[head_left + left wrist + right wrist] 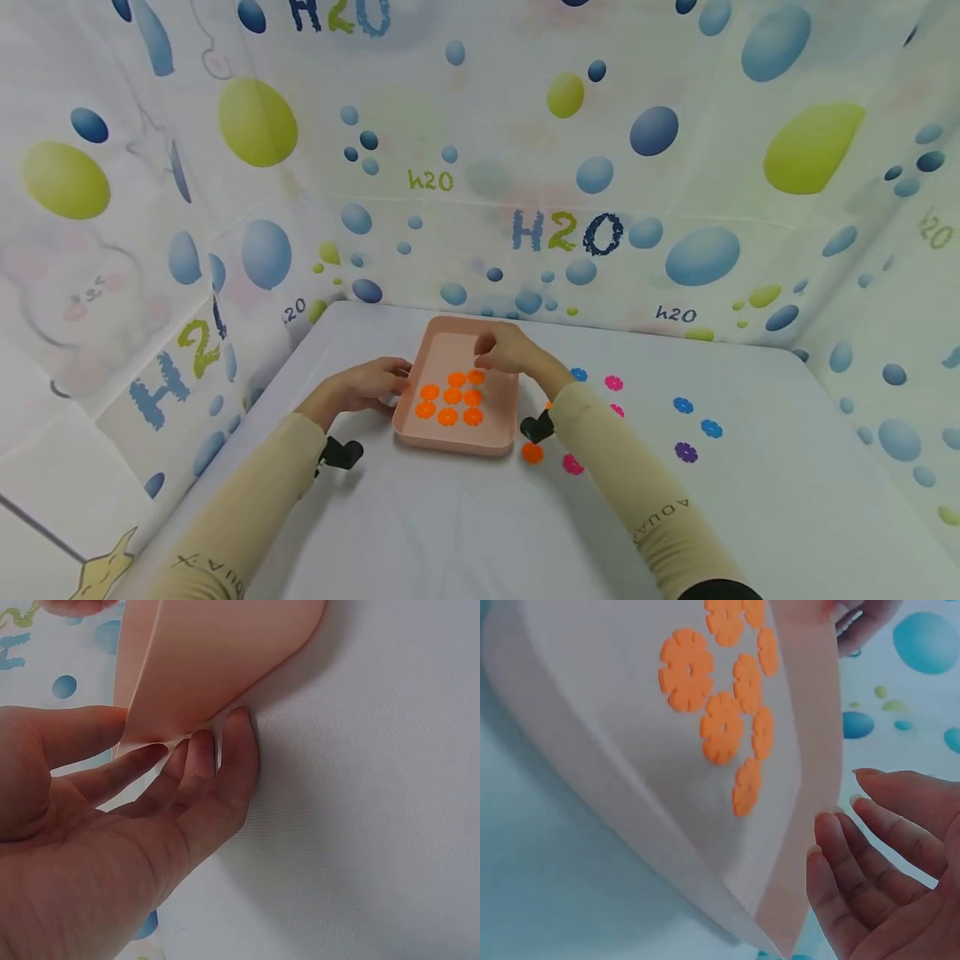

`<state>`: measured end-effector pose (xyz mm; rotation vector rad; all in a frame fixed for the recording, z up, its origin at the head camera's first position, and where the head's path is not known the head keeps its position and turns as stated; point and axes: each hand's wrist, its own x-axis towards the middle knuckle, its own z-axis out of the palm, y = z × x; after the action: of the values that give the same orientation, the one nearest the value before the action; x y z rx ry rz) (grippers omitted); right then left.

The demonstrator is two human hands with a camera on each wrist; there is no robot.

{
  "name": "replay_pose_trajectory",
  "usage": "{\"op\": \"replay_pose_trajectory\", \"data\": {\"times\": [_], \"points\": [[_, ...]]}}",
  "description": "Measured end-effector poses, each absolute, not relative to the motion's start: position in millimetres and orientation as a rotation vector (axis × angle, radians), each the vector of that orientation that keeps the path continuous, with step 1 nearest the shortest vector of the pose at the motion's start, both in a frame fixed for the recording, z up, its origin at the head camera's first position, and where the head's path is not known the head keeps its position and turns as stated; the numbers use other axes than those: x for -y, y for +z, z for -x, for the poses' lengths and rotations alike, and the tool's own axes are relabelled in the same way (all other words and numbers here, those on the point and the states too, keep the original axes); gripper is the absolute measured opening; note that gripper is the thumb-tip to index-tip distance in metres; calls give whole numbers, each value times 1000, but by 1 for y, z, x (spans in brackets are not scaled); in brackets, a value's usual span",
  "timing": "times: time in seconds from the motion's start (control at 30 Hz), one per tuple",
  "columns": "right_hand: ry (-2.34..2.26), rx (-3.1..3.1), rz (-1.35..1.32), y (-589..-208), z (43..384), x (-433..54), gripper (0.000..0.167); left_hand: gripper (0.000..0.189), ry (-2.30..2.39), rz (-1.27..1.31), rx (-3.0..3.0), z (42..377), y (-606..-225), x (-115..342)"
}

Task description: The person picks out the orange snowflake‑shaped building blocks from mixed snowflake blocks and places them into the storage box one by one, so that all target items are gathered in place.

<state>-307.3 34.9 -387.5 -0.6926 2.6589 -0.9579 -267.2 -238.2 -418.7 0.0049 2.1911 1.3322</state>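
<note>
A shallow pink tray (420, 350) lies on the white table with several orange notched, flower-shaped plastic discs (452, 396) inside, clustered toward its near half. At its left side my left hand (371, 383) grips the edge; in the left wrist view a thumb (90, 733) meets the rim while the other fingertips lie along the outer wall and lower edge. Over the far right part of the tray hovers my right hand (506, 348), its fingers loosely bent. In the right wrist view its thumb and fingertips (827, 825) stand apart, and I see nothing between them.
Right of the tray lie more discs: an orange one (532, 452), pink ones (613, 382), blue ones (711, 428) and a purple one (686, 452). The right forearm passes above some of them. A patterned curtain (480, 183) hangs behind the table.
</note>
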Motion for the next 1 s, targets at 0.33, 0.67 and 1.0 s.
{"op": "replay_pose_trajectory", "data": {"times": [0.33, 0.67, 1.0], "points": [[-941, -2678, 711, -371, 286, -73, 12, 54, 1344, -27, -2185, 269, -419, 240], [-923, -2722, 695, -382, 270, -126, 18, 53, 1345, -26, -2194, 267, -421, 240], [-953, -2741, 564, -417, 262, -166, 23, 50, 1342, -35, -2193, 264, -417, 238]]}}
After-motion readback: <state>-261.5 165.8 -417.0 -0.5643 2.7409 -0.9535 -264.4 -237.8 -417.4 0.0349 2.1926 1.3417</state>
